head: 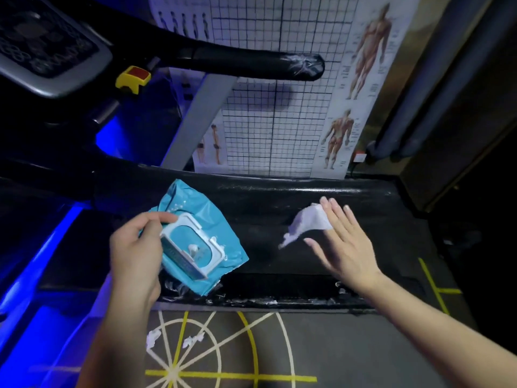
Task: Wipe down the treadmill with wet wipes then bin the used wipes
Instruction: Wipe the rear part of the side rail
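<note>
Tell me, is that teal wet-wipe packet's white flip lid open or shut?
Open: the white flip lid hangs swung aside, and a white wipe tuft pokes out.

One wide-angle camera, worn on the person's head, looks forward and steeply down from close above the treadmill deck [265,253], which crosses mid-frame. Both forearms enter from the bottom edge; the left hand [134,247], gripping the wipes pack [204,211], and the right hand [347,247] sit near centre. The console [47,46] fills the upper left corner, the wall chart [279,113] the top, the marked floor [349,348] the bottom
</note>
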